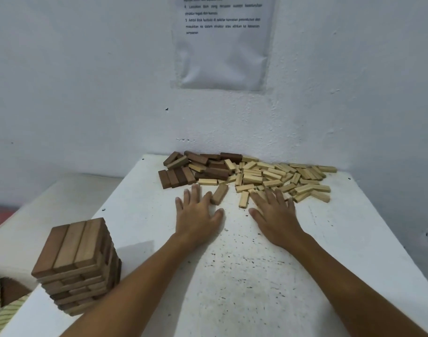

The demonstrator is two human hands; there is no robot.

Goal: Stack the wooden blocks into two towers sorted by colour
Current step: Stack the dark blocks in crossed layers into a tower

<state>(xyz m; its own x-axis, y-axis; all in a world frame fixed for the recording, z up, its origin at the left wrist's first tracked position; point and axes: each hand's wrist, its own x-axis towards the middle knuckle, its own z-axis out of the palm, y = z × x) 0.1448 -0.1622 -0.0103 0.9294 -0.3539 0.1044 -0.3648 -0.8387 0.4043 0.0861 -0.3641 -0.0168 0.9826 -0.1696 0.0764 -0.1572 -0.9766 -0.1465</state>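
Hands (pixel 198 215) two, flat, tower (pixel 77 266) one

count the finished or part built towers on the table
1. A dark brown tower stands at the table's near left corner. No light tower exists yet; the light blocks lie loose by the far wall.

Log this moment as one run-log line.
left hand: open, flat on table | right hand: open, at light blocks | dark tower: standing near left | light tower: none seen
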